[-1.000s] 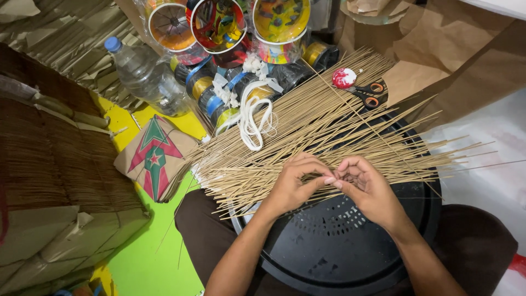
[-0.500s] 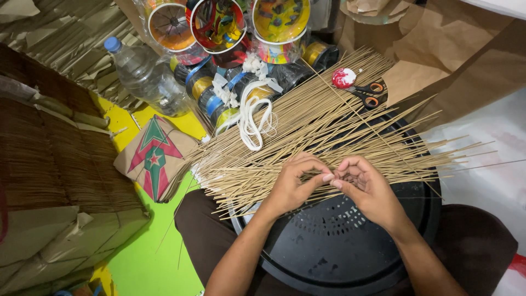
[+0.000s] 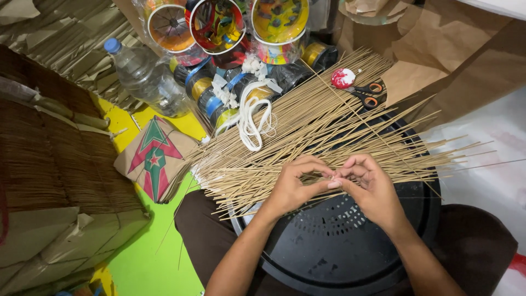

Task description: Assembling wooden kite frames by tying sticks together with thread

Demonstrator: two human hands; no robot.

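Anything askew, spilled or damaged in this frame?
Nothing damaged or spilled. The thin sticks fan loosely over the black round tray, a few stray ends poking right. Both hands, left hand and right hand, pinch sticks together.

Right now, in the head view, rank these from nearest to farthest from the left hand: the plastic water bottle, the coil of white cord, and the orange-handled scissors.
From the left hand:
1. Coil of white cord, just above the hand, on the sticks.
2. Orange-handled scissors, up and to the right.
3. Plastic water bottle, far upper left, lying on its side.
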